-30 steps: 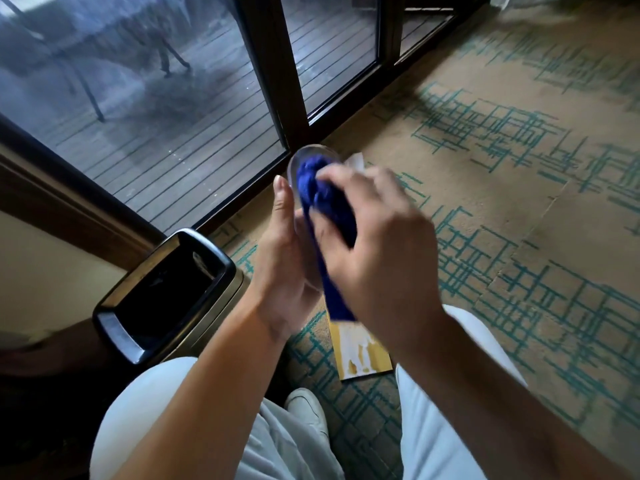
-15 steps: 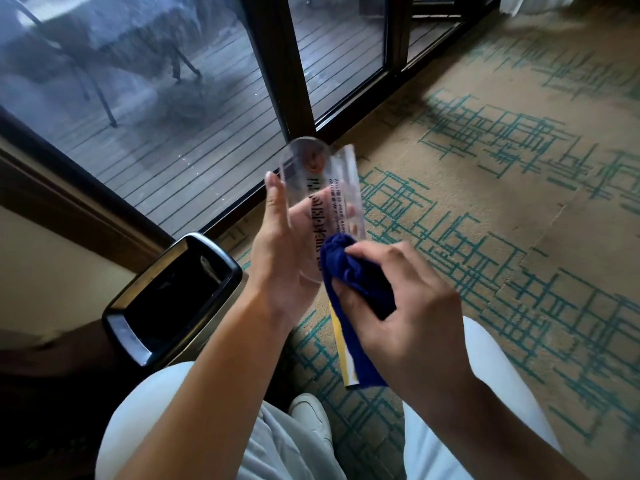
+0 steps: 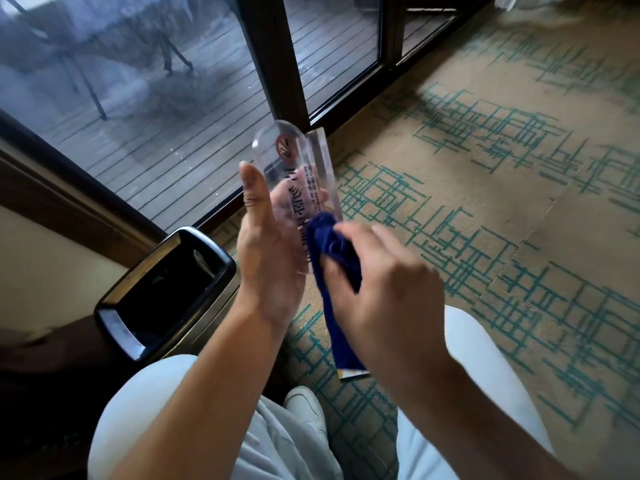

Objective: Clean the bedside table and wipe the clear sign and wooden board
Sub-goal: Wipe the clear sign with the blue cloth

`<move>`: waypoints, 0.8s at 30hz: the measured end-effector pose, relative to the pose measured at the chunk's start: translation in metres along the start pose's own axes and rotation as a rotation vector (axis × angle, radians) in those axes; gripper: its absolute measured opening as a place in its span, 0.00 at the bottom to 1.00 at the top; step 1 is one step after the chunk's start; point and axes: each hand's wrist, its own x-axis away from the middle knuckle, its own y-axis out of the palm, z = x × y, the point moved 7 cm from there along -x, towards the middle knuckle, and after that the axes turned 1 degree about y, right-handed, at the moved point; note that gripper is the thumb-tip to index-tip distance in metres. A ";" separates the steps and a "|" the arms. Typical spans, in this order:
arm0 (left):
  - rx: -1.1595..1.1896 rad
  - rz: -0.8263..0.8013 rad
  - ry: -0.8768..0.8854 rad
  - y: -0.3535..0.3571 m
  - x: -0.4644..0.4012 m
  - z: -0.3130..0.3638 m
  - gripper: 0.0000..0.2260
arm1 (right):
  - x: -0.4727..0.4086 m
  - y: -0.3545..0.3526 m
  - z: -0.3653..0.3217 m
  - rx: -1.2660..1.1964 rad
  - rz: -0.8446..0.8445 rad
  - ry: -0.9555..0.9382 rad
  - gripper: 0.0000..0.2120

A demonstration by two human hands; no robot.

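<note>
The left hand [image 3: 273, 258] holds the clear sign [image 3: 298, 174] upright in front of the person, above the knees: the thumb stands straight up along the sign's near left edge, and the fingers [image 3: 294, 188] wrap behind the plate, showing pink through the transparent plastic. The sign has a rounded top with a red no-smoking symbol [image 3: 284, 148] near it and rows of dark printed lettering running down its face; a second clear layer or thick edge shows along its right side. The right hand [image 3: 384, 282] is closed around a bunched dark blue cloth [image 3: 332, 244], pressing the wad against the lower right part of the sign's face, while a tail of the cloth hangs down below the hand. This hand is slightly blurred. Under the hanging cloth, a small corner of a yellow and white flat object [image 3: 353, 374] lies on the carpet [image 3: 485, 209], which is beige with a teal line pattern; what this object is cannot be told. Just left of the left forearm stands a waste bin [image 3: 166, 289] with a chrome rim and a dark opening. The person wears pale trousers [image 3: 284, 441], and a white shoe [image 3: 304, 403] shows between the knees. Beyond the sign, a dark-framed glass door [image 3: 277, 57] looks onto a wooden deck.
</note>
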 end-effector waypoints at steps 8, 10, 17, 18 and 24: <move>0.005 -0.022 0.040 0.015 0.005 -0.006 0.40 | -0.052 -0.014 0.000 -0.071 0.140 0.049 0.14; 0.012 -0.044 0.065 0.019 0.006 -0.003 0.40 | -0.068 -0.016 -0.007 -0.056 0.177 0.038 0.14; 0.057 0.065 0.069 -0.004 0.003 0.006 0.34 | -0.009 0.007 -0.002 -0.071 0.052 0.039 0.16; 0.020 0.079 0.090 -0.006 0.003 0.009 0.35 | 0.001 0.008 0.003 -0.079 0.032 0.053 0.16; -0.186 0.045 0.230 -0.001 0.000 0.020 0.40 | -0.012 -0.018 0.010 -0.224 0.048 0.112 0.12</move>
